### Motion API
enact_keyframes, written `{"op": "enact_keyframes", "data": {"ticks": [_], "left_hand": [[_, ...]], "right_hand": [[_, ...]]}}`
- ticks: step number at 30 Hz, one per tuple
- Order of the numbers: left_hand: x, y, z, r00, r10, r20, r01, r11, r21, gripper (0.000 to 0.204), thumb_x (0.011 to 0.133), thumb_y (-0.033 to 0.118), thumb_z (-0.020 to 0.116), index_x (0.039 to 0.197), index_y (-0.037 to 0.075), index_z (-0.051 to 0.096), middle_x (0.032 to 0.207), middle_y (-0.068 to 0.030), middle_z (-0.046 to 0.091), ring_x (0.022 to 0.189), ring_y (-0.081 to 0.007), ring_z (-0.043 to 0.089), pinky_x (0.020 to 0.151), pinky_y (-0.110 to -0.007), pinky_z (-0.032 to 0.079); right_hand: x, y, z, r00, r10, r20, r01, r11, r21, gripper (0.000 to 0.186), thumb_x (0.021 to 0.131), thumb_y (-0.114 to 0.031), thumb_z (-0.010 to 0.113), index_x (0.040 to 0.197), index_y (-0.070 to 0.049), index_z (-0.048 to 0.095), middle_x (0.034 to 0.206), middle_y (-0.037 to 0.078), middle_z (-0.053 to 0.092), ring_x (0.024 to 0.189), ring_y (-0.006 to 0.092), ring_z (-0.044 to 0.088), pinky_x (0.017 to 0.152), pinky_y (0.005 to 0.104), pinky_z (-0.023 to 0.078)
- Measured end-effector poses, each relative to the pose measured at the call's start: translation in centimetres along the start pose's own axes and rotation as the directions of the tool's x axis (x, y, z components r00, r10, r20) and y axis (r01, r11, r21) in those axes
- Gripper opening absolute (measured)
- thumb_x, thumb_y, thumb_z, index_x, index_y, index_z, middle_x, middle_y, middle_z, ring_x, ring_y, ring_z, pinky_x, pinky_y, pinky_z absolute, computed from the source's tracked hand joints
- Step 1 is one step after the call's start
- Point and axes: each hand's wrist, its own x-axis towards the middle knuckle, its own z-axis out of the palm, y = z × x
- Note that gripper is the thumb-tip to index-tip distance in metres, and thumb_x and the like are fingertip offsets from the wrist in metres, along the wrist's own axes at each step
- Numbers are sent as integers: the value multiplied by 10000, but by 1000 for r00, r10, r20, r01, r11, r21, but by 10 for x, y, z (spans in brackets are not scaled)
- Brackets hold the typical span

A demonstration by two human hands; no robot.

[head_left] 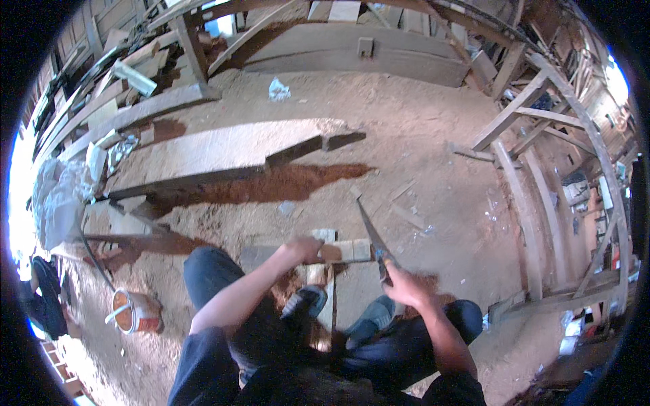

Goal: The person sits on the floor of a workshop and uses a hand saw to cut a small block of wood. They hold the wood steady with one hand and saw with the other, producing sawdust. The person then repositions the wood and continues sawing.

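My right hand is closed round the handle of a handsaw. Its narrow blade points up and away to the left, beside the right end of a short wooden board. That board lies crosswise low in front of me, over other pieces of wood. On its middle rests my left hand, with the fingers bent over and gripping it; the fingertips are partly hidden. Below, a lengthwise wooden piece runs between my feet toward me. My shoes stand on either side of it.
A long thick plank lies raised over the dirt floor ahead. At the left stands a white bucket, near a clear plastic bag. Wooden frames stand at the right. Scrap timber is piled at the far left.
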Motion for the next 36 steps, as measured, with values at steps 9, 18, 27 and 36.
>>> {"op": "enact_keyframes", "data": {"ticks": [9,18,27,36], "left_hand": [[12,11,3,987,-15,158,22,999,-45,726,783,540,697,1356,131,516,1146,-216,651,1066,-379,626,892,-478,509],[65,-78,127,953,-291,-88,302,939,163,1086,549,515,889,1408,116,358,1376,-190,487,1255,-406,484,983,-681,367],[88,-67,144,972,-150,-182,167,983,78,802,581,240,844,1254,45,456,1213,-240,559,1164,-423,537,973,-546,435],[63,-66,151,987,13,-161,6,993,118,707,647,228,771,1256,59,454,1166,-249,561,1138,-422,543,930,-521,462]], "right_hand": [[-15,-1,-6,949,89,-302,-50,990,133,531,858,-160,660,1353,-68,492,861,204,679,803,313,685,729,409,521],[-14,1,-19,879,125,-461,151,842,518,382,894,-124,630,1242,20,566,869,83,688,707,162,632,648,311,510],[-43,3,-41,901,282,-329,178,451,874,407,930,-99,610,1298,29,491,704,-15,561,468,32,456,392,202,363],[-55,6,-60,821,361,-442,269,438,858,365,939,-104,598,1274,9,504,674,-44,518,454,30,435,388,201,351]]}}
